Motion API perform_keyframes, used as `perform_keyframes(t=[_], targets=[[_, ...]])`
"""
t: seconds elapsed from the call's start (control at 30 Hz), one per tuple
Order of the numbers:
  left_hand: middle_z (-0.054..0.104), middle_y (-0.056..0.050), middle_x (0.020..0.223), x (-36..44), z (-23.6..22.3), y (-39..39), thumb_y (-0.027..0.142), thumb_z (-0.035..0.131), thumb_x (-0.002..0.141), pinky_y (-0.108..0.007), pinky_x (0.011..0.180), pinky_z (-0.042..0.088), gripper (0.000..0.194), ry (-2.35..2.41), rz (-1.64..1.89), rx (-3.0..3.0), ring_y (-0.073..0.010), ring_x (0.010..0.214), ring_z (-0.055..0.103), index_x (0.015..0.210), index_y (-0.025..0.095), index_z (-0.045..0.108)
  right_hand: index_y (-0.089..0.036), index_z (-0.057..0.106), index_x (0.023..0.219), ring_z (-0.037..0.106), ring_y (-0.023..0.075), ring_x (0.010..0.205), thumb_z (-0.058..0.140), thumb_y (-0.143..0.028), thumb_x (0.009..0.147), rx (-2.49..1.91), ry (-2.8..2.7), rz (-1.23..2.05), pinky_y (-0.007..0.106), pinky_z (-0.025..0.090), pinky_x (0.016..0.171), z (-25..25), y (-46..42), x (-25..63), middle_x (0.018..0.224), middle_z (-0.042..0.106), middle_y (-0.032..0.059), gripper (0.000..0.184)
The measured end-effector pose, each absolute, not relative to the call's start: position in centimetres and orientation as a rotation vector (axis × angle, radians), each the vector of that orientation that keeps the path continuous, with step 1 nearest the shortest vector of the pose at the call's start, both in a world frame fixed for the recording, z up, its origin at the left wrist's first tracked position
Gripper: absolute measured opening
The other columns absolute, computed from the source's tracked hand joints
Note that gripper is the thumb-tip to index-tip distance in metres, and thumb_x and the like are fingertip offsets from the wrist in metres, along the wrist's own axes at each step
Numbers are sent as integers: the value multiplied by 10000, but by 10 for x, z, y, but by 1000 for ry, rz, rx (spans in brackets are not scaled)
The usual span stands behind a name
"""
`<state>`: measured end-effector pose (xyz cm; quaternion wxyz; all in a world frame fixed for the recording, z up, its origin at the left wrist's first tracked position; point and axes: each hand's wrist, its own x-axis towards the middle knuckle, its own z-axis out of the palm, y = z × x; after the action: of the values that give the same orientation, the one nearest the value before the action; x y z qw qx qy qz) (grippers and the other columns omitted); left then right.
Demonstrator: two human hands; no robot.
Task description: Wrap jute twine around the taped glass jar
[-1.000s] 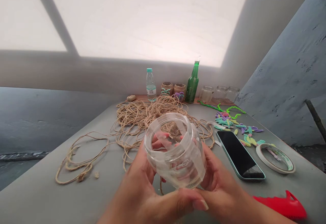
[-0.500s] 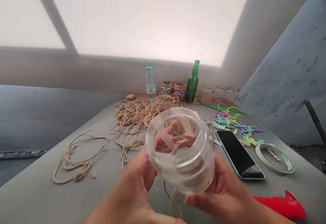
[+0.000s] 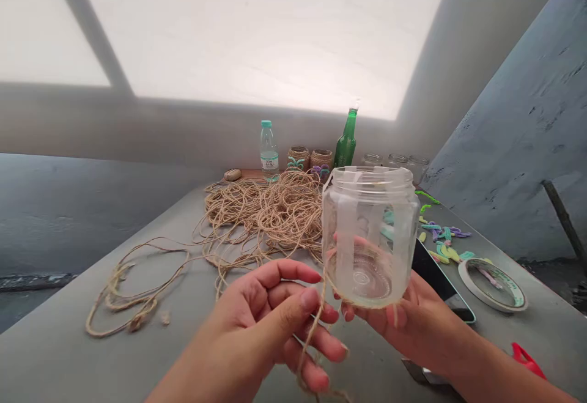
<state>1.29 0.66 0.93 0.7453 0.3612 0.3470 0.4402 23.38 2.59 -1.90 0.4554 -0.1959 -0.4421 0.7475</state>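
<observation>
A clear glass jar [image 3: 370, 225] is held upright in front of me, with translucent strips of tape running down its sides. Its lower side and base rest in my right hand [image 3: 398, 323], whose fingers reach round behind the glass. A strand of jute twine [image 3: 315, 323] goes round the jar's bottom edge and hangs down on the left. My left hand [image 3: 284, 323] has this strand between thumb and fingers, just left of the base. The large heap of jute twine [image 3: 270, 207] lies behind the hands.
At the back stand a water bottle [image 3: 269, 152], two twine-wrapped jars [image 3: 309, 161], a green bottle [image 3: 346, 140] and several glass jars [image 3: 397, 161]. To the right lie a phone [image 3: 435, 274], a tape roll [image 3: 493, 285], pipe-cleaner pieces [image 3: 444, 241] and a red-handled tool [image 3: 527, 360].
The jar has turned from mouth-toward-me to upright and shifted right. My left hand has left the glass and now holds the twine strand; my right hand is now beneath the jar.
</observation>
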Motion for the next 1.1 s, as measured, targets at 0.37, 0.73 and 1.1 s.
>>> perform_keyframes(t=[0.37, 0.73, 1.1], targets=[[818, -42, 699, 16, -1, 11, 227, 899, 842, -151, 431, 603, 161, 550, 866, 550, -107, 484, 727, 863, 128, 773, -345, 697, 1407, 704, 140, 894, 978, -337, 774, -459, -1071, 1877, 272, 533, 861, -23, 27, 235, 1195, 770, 35, 692], [842, -48, 773, 23, 3, -1, 238, 850, 898, -164, 556, 619, 136, 614, 843, 512, -140, 635, 806, 864, 150, 753, -291, 597, 1504, 696, 183, 999, 978, -370, 770, -495, -1128, 1929, 296, 510, 920, -25, 22, 233, 1113, 773, 48, 831], [879, -60, 792, 21, -1, -4, 251, 852, 895, -234, 665, 633, 102, 546, 796, 542, -206, 752, 851, 821, 197, 806, -336, 480, 1600, 732, 209, 1139, 973, -350, 789, -514, -1079, 1942, 293, 541, 923, -32, 20, 236, 1241, 785, 70, 950]])
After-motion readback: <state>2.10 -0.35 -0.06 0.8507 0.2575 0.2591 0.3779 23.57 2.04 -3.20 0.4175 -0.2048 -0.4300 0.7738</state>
